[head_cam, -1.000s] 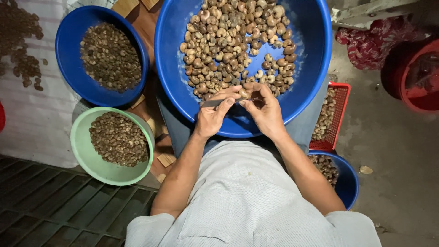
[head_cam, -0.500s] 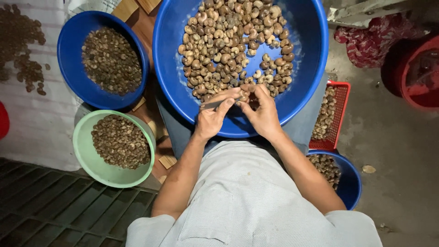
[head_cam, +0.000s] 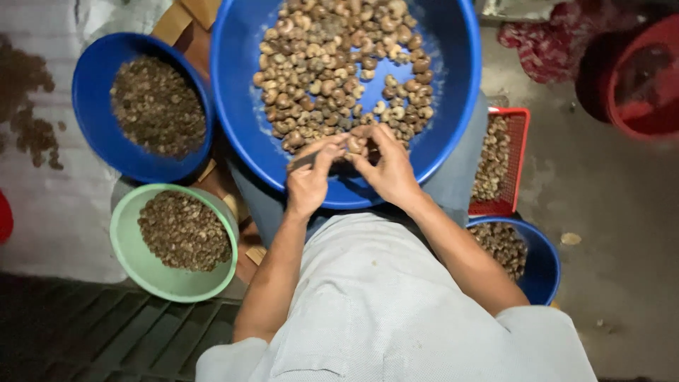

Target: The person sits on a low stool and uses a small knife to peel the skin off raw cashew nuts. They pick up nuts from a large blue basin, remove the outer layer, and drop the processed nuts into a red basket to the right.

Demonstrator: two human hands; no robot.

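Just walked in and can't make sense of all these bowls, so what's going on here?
A seated person works over a big blue basin of nuts on their lap. The left hand holds a small blade and the right hand pinches one nut against it. A blue bowl and a green bowl on the left hold darker bits; a red basket is on the right.

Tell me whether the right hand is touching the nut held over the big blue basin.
Touching. The head view shows the right hand with its fingertips closed on the nut, no gap, above the big blue basin.
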